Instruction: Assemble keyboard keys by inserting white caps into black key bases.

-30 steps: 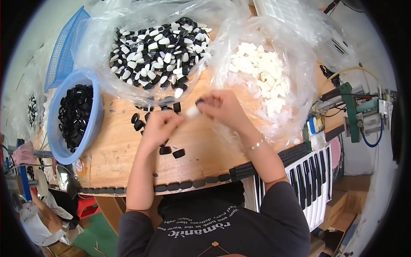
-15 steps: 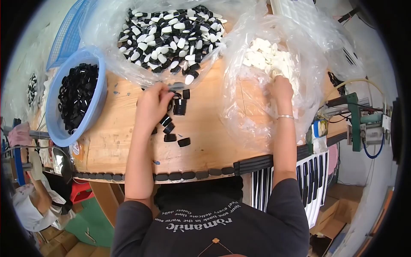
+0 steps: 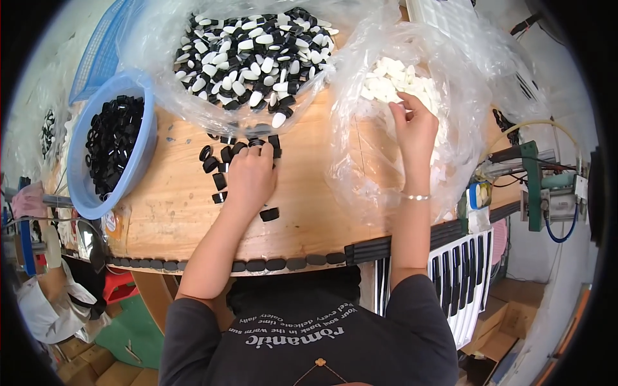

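My left hand (image 3: 252, 174) is bent over a cluster of small black caps (image 3: 270, 214) on the table, its fingertips closed on one at the far side of the cluster. Parts of the fingers and that cap are hidden by the back of the hand. Over the near edge of a pile of small white pieces (image 3: 386, 80), my right hand (image 3: 415, 125) is raised with thumb and forefinger pinched. Whatever is between those fingertips is too small to make out. The white pile lies in a clear plastic bag (image 3: 347, 161).
Mixed black and white pieces (image 3: 257, 58) are heaped on clear plastic at the back. A blue basin (image 3: 147, 138) of black caps stands left. Dark strips (image 3: 380, 248) line the table's front edge. A green-framed device (image 3: 531, 186) is at the right; a person's arm (image 3: 51, 283) shows far left.
My left hand has moved right and nearer, over the black caps, uncovering several at its left. My right hand has lifted out of the white pile and shifted slightly left, fingertips now visible.
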`<state>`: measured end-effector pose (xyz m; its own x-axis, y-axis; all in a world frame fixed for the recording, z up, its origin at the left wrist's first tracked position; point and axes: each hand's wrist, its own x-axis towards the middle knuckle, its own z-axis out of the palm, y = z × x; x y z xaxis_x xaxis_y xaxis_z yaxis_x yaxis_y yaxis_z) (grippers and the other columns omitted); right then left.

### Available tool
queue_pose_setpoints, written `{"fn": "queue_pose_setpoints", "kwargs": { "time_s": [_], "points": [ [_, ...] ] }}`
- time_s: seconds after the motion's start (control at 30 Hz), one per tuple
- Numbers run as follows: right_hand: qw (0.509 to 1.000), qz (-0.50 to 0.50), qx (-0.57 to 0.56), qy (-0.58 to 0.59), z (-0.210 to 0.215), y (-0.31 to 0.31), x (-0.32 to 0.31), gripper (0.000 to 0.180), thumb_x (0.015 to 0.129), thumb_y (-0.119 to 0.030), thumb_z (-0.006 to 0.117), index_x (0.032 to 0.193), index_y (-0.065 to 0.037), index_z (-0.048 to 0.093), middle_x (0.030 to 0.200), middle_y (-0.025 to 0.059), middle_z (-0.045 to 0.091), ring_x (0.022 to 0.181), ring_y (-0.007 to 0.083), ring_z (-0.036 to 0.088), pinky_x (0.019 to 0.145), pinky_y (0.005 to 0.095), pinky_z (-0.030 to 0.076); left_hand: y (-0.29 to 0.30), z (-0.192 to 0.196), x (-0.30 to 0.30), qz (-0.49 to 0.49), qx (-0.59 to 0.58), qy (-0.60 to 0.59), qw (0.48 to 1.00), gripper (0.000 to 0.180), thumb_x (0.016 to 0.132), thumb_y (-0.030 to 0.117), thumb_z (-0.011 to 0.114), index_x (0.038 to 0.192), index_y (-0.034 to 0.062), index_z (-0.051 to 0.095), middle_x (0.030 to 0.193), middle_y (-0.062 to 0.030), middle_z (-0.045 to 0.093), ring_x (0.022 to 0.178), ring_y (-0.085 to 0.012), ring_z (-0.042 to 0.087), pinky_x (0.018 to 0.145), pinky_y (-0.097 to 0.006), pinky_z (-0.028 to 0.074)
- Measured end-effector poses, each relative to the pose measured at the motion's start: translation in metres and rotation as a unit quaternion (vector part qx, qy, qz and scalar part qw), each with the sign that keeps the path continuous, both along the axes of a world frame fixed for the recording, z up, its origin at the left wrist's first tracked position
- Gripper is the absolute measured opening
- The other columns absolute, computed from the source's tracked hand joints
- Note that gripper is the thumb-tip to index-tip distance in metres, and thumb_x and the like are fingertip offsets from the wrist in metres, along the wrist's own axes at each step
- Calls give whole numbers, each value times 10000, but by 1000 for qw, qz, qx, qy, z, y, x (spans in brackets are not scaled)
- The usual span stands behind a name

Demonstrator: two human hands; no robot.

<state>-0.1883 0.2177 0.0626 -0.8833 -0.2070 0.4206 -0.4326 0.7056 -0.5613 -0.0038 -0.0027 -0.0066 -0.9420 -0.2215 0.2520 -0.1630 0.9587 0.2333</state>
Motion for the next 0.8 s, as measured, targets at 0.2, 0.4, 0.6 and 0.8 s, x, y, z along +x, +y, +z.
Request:
{"fn": "queue_pose_setpoints", "kwargs": {
  "time_s": [0.2,0.4,0.6,0.8],
  "points": [
    [965,190,-163,-82,-19,-37,38,201,787,-18,710,984,4,683,769,40,654,688,77,574,622,216,467,5,13,-4,-25,-19,51,998,278,683,191,728,833,29,560,777,-101,607,777,-264,581,683,-372,445],
    [939,301,-143,-81,-33,-50,52,139,798,-4,696,936,-7,683,814,40,645,710,85,577,654,215,478,11,-13,-16,11,-29,86,996,225,698,207,738,754,57,579,803,-85,592,811,-251,550,689,-367,402],
    [891,350,-201,-207,-40,-52,60,115,792,13,689,901,-9,663,813,42,626,731,117,593,662,216,476,9,-12,-17,-88,143,169,971,166,718,62,720,822,24,596,821,-110,585,735,-280,578,655,-388,458],
    [901,412,-135,-33,-43,-61,74,131,769,39,677,879,-22,641,853,82,615,735,190,611,627,277,495,20,13,-10,-66,323,152,932,347,727,-25,701,1033,1,539,875,-134,602,703,-291,597,591,-352,486]
  ]
}}
